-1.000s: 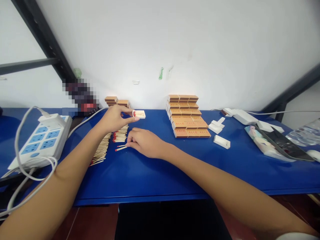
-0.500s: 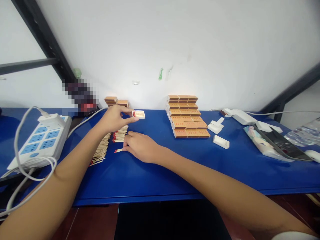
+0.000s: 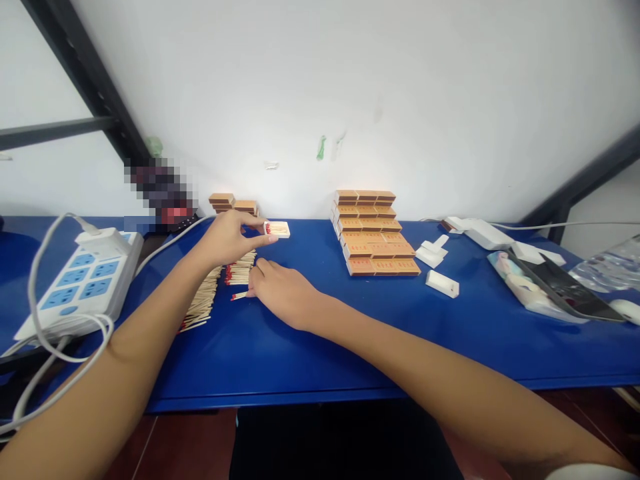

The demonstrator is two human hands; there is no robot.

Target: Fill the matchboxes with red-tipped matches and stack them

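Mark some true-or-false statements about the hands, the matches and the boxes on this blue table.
1. The left hand touches an open matchbox tray holding matches. True.
2. The right hand is raised high above the table. False: it rests on the table, with its fingertips at a loose match.
3. The stacked matchboxes stand to the right of both hands. True.
4. The power strip lies at the table's right end. False: it lies at the left end.

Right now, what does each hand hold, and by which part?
Left hand grips the match tray by its left end; right hand pinches one match by its bare wooden end.
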